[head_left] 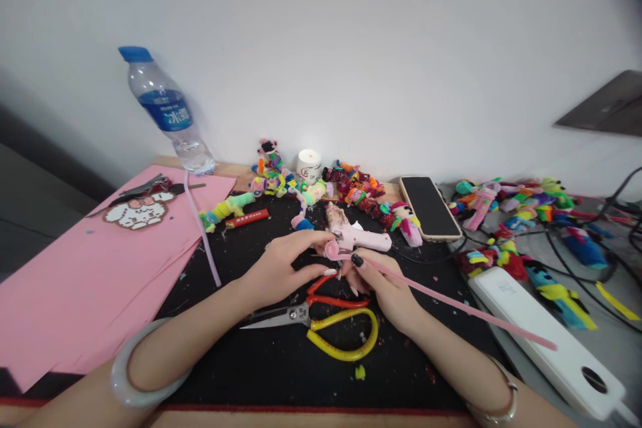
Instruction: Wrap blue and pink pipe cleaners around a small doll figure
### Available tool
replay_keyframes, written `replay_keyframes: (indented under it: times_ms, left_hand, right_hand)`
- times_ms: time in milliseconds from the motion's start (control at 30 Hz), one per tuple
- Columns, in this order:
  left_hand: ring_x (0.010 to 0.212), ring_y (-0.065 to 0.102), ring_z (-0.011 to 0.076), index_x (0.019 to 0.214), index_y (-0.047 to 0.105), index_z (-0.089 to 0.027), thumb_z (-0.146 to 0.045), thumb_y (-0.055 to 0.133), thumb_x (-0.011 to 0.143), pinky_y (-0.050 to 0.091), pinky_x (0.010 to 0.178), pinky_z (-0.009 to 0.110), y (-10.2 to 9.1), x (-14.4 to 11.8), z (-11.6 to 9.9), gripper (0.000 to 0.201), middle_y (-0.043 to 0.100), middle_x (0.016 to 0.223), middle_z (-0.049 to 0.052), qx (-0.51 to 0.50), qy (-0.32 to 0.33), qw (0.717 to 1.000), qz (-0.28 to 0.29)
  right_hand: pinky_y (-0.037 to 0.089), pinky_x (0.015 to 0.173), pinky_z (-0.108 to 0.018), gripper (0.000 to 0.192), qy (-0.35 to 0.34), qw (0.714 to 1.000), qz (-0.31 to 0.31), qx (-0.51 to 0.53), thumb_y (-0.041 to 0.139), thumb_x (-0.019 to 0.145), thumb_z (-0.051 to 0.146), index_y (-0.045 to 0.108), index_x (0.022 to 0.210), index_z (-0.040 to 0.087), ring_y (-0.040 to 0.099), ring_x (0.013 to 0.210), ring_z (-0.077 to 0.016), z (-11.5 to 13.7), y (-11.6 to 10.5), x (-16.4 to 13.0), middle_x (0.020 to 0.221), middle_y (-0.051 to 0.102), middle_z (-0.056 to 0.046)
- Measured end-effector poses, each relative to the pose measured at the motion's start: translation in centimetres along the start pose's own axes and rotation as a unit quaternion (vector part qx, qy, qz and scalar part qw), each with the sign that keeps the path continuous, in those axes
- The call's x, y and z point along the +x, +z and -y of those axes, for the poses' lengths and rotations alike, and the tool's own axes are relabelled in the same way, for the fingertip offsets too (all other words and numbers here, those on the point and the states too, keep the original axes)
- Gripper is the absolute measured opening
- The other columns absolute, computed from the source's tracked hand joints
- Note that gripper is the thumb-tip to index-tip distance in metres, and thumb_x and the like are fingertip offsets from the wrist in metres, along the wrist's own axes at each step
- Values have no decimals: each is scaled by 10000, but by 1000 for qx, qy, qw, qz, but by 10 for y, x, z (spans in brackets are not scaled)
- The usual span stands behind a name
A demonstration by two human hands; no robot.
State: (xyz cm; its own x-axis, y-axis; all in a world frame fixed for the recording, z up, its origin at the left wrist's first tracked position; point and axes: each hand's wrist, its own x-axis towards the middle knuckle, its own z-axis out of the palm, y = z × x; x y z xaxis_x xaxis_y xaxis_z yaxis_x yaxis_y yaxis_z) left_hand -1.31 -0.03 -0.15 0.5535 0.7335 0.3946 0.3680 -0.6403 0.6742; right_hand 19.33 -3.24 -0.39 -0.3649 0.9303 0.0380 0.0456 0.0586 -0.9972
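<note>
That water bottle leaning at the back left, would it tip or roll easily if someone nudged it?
Probably yes. The water bottle looks tall and narrow, so a nudge near its blue cap could topple it. Its clear plastic looks thin and mostly empty, so it is likely light. Being round, it would likely roll once down, perhaps onto the pink paper.

Tabletop (281,374) with black mat. Lying on it: pink paper sheets (85,281) at left, water bottle (168,114) (upright, by wall), scissors (321,321), pink glue gun (358,239), phone (430,207), white power strip (546,341), scattered pipe-cleaner figures (521,204).
</note>
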Motion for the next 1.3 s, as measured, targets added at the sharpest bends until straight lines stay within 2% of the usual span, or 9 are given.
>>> replay_keyframes:
  times_ms: [233, 367, 533, 667, 767, 900, 1033, 1200, 1300]
  left_hand:
    - [803, 596, 116, 944, 599, -176, -221, 547, 836, 447, 778, 215, -2, 1, -1, 128, 672, 856, 18, 24, 33, 999, -9]
    - [790, 597, 121, 974, 599, -164, -250, 609, 793, 451, 766, 219, -2, 1, -1, 201, 670, 856, 25, 2, 29, 1000, -11]
    - [757, 617, 128, 927, 627, -159, -253, 563, 823, 475, 738, 235, 0, 4, -3, 154, 679, 848, 37, -111, -56, 992, -13]
    - [744, 620, 134, 913, 629, -152, -261, 565, 820, 492, 707, 245, 4, 6, -4, 157, 673, 830, 40, -238, -142, 961, -4]
    - [704, 614, 123, 901, 630, -151, -255, 599, 794, 495, 694, 247, 5, 7, -3, 152, 664, 817, 31, -299, -171, 939, -17]
    - [674, 599, 111, 854, 640, -140, -247, 632, 769, 487, 686, 244, 4, 9, 0, 137, 661, 802, 27, -340, -184, 921, -46]
    - [659, 581, 96, 864, 638, -144, -248, 644, 763, 471, 669, 226, 3, 10, 4, 145, 653, 793, 16, -366, -198, 906, -74]
    - [683, 567, 101, 855, 641, -144, -272, 653, 757, 455, 673, 223, 3, 9, 7, 161, 628, 781, 10, -396, -214, 887, -107]
    - [682, 563, 102, 843, 649, -145, -273, 659, 751, 454, 687, 234, 4, 9, 7, 158, 626, 774, 11, -412, -219, 878, -109]
  right_hand:
    - [303, 498, -225, 358, -19, 998, 31, -44, 403, 919, 386, 620, 769, 145, 399, 510, -90, 0, -1, -1, 570, 472, 18]
    - [329, 530, -223, 363, -39, 993, 33, -107, 372, 932, 375, 609, 771, 153, 428, 536, -98, 3, -1, -1, 585, 484, 16]
    - [348, 565, -220, 329, -79, 973, 11, -216, 345, 944, 310, 584, 769, 165, 454, 552, -101, 7, -1, -2, 595, 487, 19]
    - [377, 587, -221, 253, -103, 962, 24, -251, 362, 931, 248, 592, 853, 178, 498, 593, -111, 6, -2, -1, 668, 548, -1]
    - [415, 663, -241, 162, -124, 952, 26, -280, 426, 884, 202, 579, 937, 191, 553, 705, -138, 6, -4, 0, 816, 614, -32]
    - [427, 720, -287, 184, -163, 924, -3, -345, 505, 777, 135, 558, 940, 203, 553, 763, -172, 6, -8, 3, 841, 621, -37]
    - [418, 802, -333, 281, -174, 903, -30, -391, 476, 720, 69, 555, 959, 193, 539, 869, -204, 4, -12, 7, 927, 615, -60]
    - [368, 895, -406, 319, -146, 843, -161, -492, 496, 712, 100, 569, 1013, 175, 481, 1030, -262, -2, -16, 11, 1082, 570, -102]
    - [347, 904, -429, 366, -111, 817, -193, -532, 514, 721, 146, 550, 1083, 188, 462, 1087, -285, -3, -18, 13, 1164, 540, -106]
